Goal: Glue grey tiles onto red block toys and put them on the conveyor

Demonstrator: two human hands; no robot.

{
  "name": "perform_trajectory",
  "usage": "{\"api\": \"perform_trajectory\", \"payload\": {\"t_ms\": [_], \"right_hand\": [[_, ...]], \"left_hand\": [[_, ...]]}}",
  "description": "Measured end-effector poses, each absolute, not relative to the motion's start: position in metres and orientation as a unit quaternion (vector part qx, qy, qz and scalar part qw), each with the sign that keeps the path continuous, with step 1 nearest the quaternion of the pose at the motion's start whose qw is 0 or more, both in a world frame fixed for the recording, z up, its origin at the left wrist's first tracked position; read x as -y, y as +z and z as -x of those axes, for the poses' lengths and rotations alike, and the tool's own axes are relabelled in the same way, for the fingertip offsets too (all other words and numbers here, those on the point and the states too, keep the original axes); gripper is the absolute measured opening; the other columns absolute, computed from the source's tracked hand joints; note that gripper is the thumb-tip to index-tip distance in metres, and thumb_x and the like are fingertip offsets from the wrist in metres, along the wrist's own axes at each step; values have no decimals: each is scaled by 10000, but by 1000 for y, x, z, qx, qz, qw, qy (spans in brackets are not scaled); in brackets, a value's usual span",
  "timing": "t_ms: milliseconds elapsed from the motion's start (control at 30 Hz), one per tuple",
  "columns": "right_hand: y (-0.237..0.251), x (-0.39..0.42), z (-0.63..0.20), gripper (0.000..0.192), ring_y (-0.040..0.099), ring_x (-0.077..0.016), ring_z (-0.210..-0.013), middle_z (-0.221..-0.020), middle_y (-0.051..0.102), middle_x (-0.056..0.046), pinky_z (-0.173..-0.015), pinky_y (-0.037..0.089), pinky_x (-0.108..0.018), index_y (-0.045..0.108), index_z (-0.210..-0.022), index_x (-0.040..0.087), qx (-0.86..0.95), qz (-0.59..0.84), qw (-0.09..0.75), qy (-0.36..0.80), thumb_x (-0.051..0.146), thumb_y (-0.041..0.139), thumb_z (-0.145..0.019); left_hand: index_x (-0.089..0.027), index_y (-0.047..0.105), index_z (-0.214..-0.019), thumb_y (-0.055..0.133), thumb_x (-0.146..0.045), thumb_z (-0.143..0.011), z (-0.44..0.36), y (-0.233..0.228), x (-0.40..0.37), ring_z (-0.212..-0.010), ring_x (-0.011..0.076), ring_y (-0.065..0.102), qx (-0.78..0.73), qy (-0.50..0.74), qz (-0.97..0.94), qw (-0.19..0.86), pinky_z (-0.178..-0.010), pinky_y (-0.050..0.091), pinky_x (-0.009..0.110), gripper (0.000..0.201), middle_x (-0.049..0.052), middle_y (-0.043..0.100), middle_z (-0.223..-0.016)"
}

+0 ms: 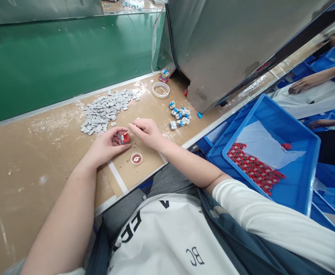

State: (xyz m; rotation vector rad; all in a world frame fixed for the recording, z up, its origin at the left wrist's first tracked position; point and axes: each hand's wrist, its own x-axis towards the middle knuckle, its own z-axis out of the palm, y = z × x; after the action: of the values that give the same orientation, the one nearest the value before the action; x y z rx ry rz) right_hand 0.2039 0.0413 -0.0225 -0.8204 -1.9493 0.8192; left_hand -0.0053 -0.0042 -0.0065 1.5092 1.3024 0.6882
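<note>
My left hand [108, 143] grips a small red block [123, 137] just above the brown table. My right hand [146, 131] pinches a thin pale stick [126, 132] whose tip touches the top of the red block. A small round red cap [136, 158] with a white smear inside lies on the table just in front of both hands. A heap of several small grey pieces [106, 110] lies beyond my left hand.
Several blue-and-white blocks [179, 115] lie right of my hands, with a white tape ring [160, 89] behind them. A blue crate [299, 179] at right holds several red blocks [253, 167] and a white sheet. A grey panel [227, 42] rises behind. Another person's hands [305, 82] are at far right.
</note>
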Motion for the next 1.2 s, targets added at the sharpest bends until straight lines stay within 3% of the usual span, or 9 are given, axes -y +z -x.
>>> {"api": "perform_trajectory", "payload": {"t_ms": [500,667,1200], "right_hand": [[-21,-38,-208,454,315,-109,-624,-634,271,64,-658,256,-305,245,-687,249,775,343,436,304,355,498,-1048],[-21,-36,-209,469,295,-100,-610,-616,269,62,-641,245,-297,242,-652,241,793,331,391,329,330,506,-1030],[-20,-36,-204,513,340,-109,-648,-645,321,45,-665,292,-286,261,-674,239,799,300,374,363,449,453,-1100]], "left_hand": [[-204,689,-1342,929,-592,-729,6,-11,3,-952,281,773,-525,293,-615,510,-903,649,432,764,78,789,-1101],[-204,692,-1313,937,-597,-723,5,-10,3,-1000,292,777,-521,300,-615,511,-935,647,434,750,84,794,-1151],[-205,712,-1286,938,-596,-717,2,-2,4,-977,280,762,-529,289,-622,500,-886,640,387,727,75,798,-1139]]}}
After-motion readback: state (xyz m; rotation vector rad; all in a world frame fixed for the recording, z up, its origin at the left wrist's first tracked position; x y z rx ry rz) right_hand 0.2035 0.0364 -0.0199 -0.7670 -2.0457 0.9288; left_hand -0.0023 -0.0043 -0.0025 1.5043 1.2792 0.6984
